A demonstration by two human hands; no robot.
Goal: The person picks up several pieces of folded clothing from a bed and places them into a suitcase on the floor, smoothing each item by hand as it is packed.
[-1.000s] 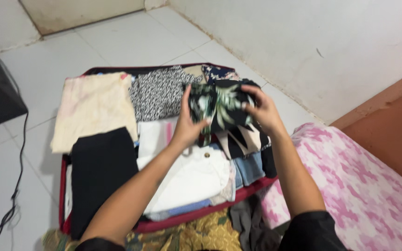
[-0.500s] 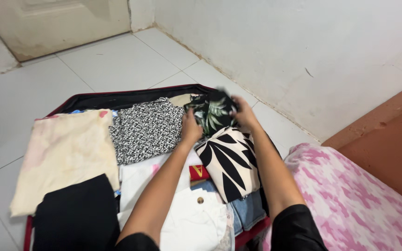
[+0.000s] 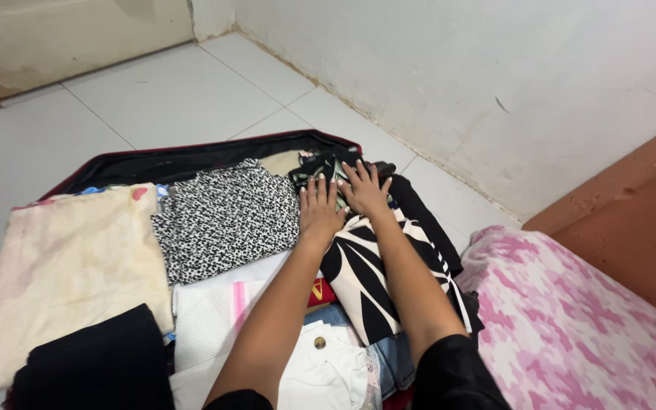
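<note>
Soft dark leaf-print fabric (image 3: 328, 168) lies pressed under both flat, open hands, left (image 3: 320, 206) beside right (image 3: 364, 189).

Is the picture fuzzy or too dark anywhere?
Head view: soft, even room light with no glare; both hands, left hand and right hand, look fairly sharp on the dark leafy cloth; the black garment at the bottom edge is slightly blurred, its folds lost in darkness.
</note>
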